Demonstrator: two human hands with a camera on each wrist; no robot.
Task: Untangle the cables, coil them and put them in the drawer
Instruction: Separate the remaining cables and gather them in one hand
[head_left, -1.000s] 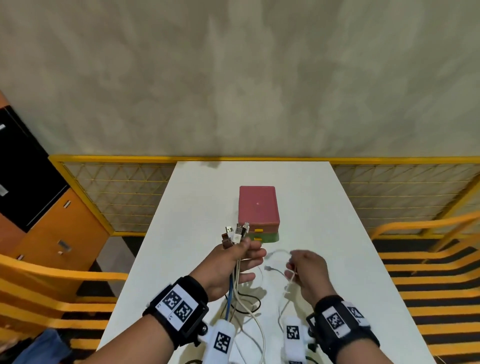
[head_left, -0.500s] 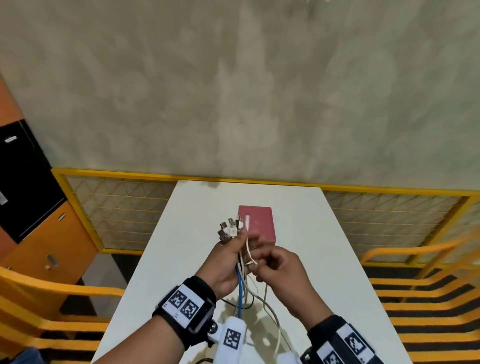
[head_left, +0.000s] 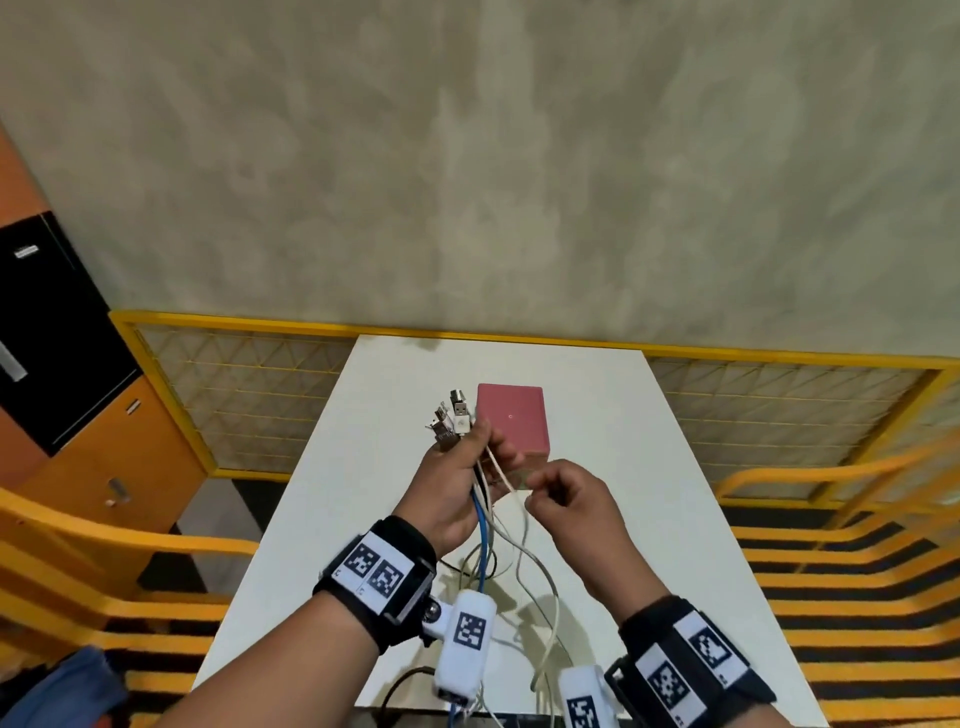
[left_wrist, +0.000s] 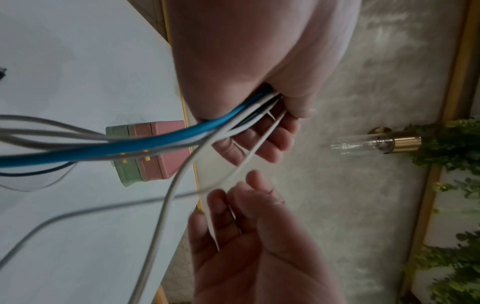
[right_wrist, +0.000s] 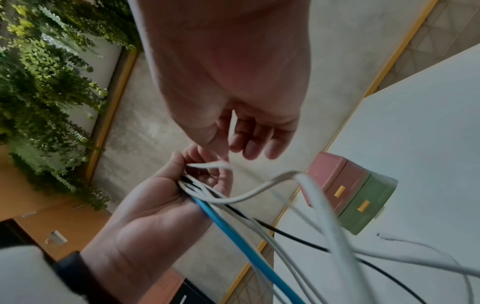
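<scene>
My left hand (head_left: 451, 486) is raised over the worktop (head_left: 332, 499) with its grip clamped round a bundle of cables (head_left: 484, 514): a blue cable (left_wrist: 145, 147), a black one and several white ones. Their plugs (head_left: 451, 420) fan out above my fingers, and the loose lengths hang below my palm and trail onto the worktop toward me. Just to the right of that grip, my right hand (head_left: 574, 501) has its thumb and forefinger together, pinching one thin white cable (head_left: 501, 474) that runs across from my left fingers. The other right fingers are loosely curled and hold nothing that I can see.

Beyond both hands, on the worktop, stands the small drawer box (right_wrist: 348, 196), a pink tier stacked on a green one, each with a yellow handle. Both drawers look closed. More white and black slack lies on the worktop below my wrists, still crossed over itself.
</scene>
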